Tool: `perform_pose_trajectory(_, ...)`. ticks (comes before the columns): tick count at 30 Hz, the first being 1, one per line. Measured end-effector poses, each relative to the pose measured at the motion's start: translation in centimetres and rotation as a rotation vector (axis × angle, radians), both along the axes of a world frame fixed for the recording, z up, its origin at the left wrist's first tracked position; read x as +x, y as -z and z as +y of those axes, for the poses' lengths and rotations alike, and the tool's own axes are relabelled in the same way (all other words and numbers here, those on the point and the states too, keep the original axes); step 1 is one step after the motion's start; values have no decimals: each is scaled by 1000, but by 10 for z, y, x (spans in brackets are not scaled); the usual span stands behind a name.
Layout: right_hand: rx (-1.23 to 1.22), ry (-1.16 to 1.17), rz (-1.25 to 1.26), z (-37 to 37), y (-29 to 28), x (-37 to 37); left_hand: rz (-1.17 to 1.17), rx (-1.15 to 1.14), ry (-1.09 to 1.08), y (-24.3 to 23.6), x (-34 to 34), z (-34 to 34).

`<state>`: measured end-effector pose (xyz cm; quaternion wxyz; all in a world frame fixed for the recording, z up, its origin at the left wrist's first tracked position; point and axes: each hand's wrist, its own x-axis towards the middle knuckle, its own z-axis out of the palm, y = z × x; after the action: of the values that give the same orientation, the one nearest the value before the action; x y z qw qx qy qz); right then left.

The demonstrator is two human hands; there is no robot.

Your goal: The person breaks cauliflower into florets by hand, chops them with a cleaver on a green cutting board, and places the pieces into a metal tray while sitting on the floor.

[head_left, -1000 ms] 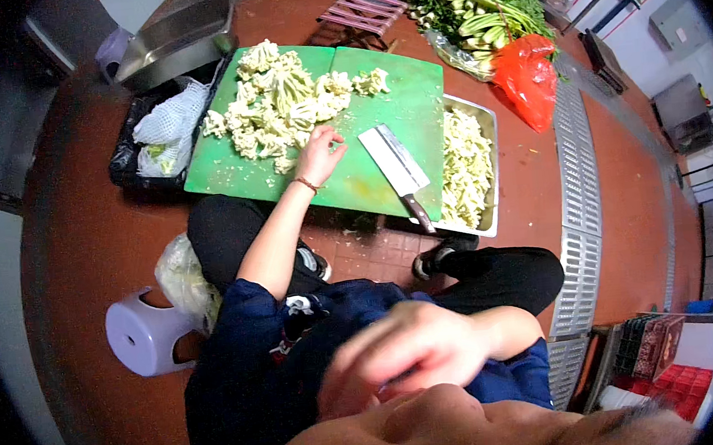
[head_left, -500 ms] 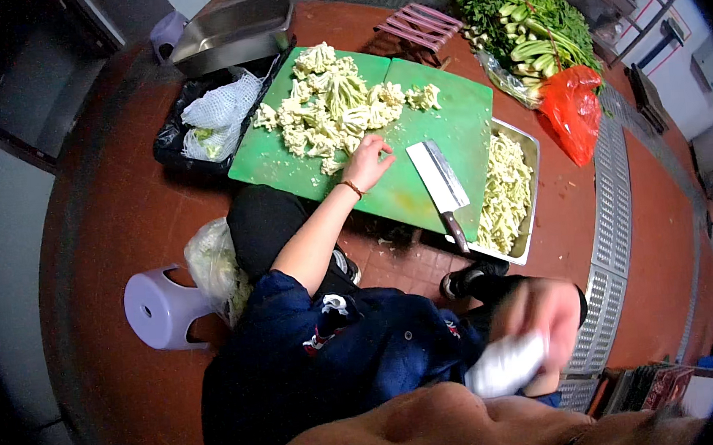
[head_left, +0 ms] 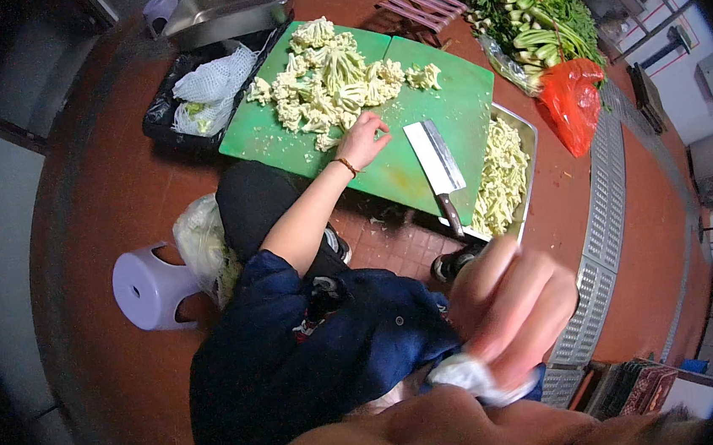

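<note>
On the green cutting board [head_left: 439,105] our left hand [head_left: 362,137] rests with loosely curled fingers touching the near edge of the cauliflower pile [head_left: 331,80], which lies just ahead. The cleaver [head_left: 436,160] lies to the right, handle toward us; our right hand [head_left: 513,310], raised near the camera, pinches a white wad [head_left: 472,378].
</note>
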<state>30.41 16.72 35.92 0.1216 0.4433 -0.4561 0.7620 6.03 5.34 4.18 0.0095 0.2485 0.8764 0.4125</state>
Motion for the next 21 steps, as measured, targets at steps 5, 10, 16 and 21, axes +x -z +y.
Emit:
perform_pose_trajectory(5,-216,110,29,-40,-24,-25,50,-36,-60,23,-2,-40)
perform_pose_trajectory(10,-232,152,-249,-40,-16,21,-36,-31,-70,11,0,-31)
perform_pose_trajectory(16,23,-221,83,-13,18,-16,36,-11,-6,1,2,-14)
perform_pose_trajectory(21,-267,18,-209,-57,-16,-13,-19,-90,-52,10,-1,-42)
